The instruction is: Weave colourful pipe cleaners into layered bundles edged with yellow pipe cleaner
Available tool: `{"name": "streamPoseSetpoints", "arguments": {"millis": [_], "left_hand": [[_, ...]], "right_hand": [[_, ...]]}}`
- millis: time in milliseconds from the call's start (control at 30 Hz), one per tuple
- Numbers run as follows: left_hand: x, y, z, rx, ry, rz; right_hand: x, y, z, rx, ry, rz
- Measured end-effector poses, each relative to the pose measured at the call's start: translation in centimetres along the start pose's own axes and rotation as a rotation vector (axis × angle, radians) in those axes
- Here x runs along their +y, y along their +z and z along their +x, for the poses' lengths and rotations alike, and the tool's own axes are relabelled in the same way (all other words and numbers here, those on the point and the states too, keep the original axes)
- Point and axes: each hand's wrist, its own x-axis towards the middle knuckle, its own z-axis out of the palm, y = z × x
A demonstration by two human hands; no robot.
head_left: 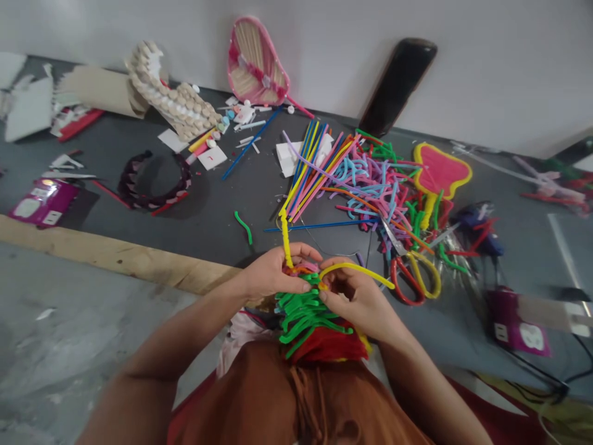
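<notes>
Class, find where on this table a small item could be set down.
Bare tabletop lies between the dark curved band and the short green piece, with the wooden strip on its near side. It is crowded around the scissors and heaped pipe cleaners.

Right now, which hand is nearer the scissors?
Right. The right hand is just to the left of the scissors; the left hand is farther left, on the other side of the right hand from them.

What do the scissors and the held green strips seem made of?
Scissors: blades look like metal, grey with a sheen; the smooth red and yellow handles are probably plastic. Green strips: likely fuzzy fibre, given their matte, soft look and bent shapes; any wire core is hidden.
</notes>
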Motion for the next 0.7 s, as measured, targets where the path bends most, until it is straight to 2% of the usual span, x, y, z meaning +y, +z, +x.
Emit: {"name": "streamPoseSetpoints", "arguments": {"millis": [133,400,700], "left_hand": [[0.32,-0.06,0.15,-0.041,-0.023,-0.018],[0.29,0.22,0.09,-0.015,-0.068,-0.069],[0.73,-0.03,0.27,-0.062,-0.054,0.029]], "right_hand": [[0.30,-0.15,0.15,-0.007,-0.005,0.019],[0.30,-0.05,0.08,-0.013,-0.009,0.017],[0.39,-0.38,0.29,-0.056,0.046,0.092]]}}
